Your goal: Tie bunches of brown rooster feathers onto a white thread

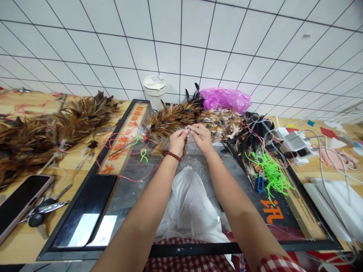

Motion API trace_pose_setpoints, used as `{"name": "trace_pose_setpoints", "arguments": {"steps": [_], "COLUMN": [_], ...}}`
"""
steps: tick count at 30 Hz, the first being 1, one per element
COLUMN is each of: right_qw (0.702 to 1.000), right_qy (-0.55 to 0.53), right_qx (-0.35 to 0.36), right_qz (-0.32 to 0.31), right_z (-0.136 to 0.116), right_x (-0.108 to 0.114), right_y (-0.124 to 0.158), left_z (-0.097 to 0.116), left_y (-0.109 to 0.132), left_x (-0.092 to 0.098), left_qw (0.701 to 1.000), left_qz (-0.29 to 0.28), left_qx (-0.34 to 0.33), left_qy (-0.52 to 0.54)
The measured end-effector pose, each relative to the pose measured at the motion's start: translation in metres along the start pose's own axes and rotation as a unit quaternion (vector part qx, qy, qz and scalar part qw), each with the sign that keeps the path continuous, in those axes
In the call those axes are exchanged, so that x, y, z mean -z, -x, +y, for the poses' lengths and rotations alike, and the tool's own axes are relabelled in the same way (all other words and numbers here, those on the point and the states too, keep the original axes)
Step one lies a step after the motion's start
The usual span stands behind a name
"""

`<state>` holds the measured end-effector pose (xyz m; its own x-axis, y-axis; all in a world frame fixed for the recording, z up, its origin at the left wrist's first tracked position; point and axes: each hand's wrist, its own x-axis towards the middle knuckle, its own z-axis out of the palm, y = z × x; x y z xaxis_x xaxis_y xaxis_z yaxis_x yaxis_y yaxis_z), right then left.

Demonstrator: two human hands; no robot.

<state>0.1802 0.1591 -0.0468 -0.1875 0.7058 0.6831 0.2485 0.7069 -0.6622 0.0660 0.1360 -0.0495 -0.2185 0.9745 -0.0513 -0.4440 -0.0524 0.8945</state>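
Note:
Near the centre, my left hand (178, 141), with a red bead bracelet at its wrist, has its fingertips pinched together. My right hand (202, 138) is closed in a pinch too, its fingertips meeting those of the left. What lies between them is too small to make out. Just behind the hands lie brown feathers (172, 119) and lighter, spotted feathers (221, 121). Red string (141, 179) runs over the board left of my left hand, with short green cords near it. A white cloth (188, 200) lies below my hands.
Right of my hands are black feathers (241, 149), green strings (272, 172), blue snips (260, 182) and a power strip with cables (295, 141). A pink bag (224, 99) and white canister (155, 92) stand behind. Phones (87, 204) and keys (47, 207) lie left.

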Motion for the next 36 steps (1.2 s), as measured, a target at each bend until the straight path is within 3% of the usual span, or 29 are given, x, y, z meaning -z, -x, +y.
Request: {"name": "trace_pose_setpoints", "arguments": {"steps": [5,10,16,21,27,32,36], "right_qw": [0.997,0.990,0.988,0.990,0.989,0.987,0.990], "right_qy": [-0.039,-0.086,-0.098,-0.089,-0.102,-0.110,-0.092], "right_qx": [-0.061,-0.112,-0.115,-0.113,-0.106,-0.117,-0.111], "right_qz": [0.017,-0.006,-0.008,-0.007,-0.008,-0.018,-0.002], "right_z": [0.0023,0.0037,0.0032,0.0048,0.0026,0.0043,0.0058], "right_x": [0.0010,0.0017,0.0029,0.0033,0.0006,0.0013,0.0069], "right_y": [-0.0018,-0.0045,-0.0063,-0.0065,-0.0065,-0.0069,-0.0067], "left_z": [0.0013,0.0016,0.0000,0.0036,0.0064,0.0079,0.0088], "left_y": [0.0008,0.0023,0.0035,0.0063,0.0063,0.0068,0.0073], "left_x": [0.0003,-0.0001,-0.0012,-0.0015,0.0004,0.0006,-0.0008], "left_qw": [1.000,0.999,0.996,0.990,0.993,0.990,0.993], "left_qz": [-0.003,-0.031,-0.067,-0.127,-0.099,-0.117,-0.079], "left_qx": [-0.001,0.001,0.003,0.065,0.057,0.080,0.086], "left_qy": [-0.008,-0.030,-0.051,-0.004,-0.003,0.010,0.006]}}
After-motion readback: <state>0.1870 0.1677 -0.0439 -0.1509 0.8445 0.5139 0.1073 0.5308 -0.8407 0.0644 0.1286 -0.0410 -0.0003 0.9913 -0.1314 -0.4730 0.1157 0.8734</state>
